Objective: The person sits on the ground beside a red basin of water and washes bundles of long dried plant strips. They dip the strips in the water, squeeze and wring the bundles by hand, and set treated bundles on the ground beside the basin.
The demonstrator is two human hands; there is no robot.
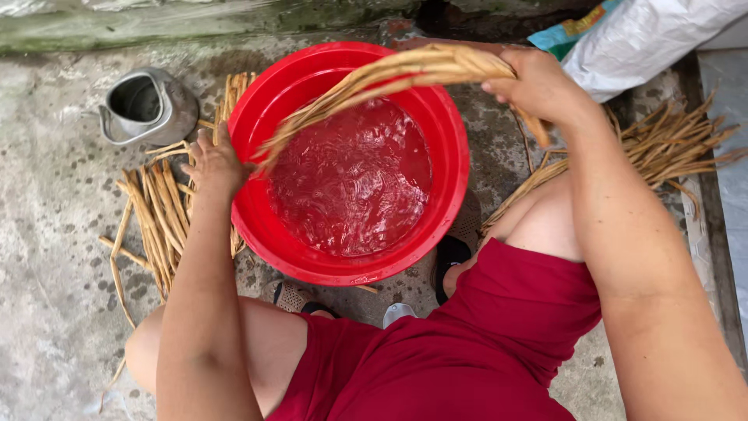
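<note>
Head view, entry by item.

Bundle of tan stalks [389, 78]: long dried strips, held arched above the red basin [257, 117], just over the water [351, 179]. My right hand [538, 82] has its fingers closed round the thick end by the far rim. My left hand [214, 164] sits at the near-left rim, where the thin ends fan out; I cannot tell whether those fingers grip the tips or only rest against them.

Risks, as I judge them:
- Thin ends are loose and blurred; a weak hold at the left could let strips spring free and scatter onto the floor.
- Bent hard while dry, stalks may crack at the arch.
- Basin is fairly full; pushing the bundle down fast could slop water over the rim toward my sandal [450, 257].

Nearby: loose stalks on the concrete floor [47, 234] at left [156, 218] and right [662, 148]; metal kettle [144, 105]; white sack [647, 39].
</note>
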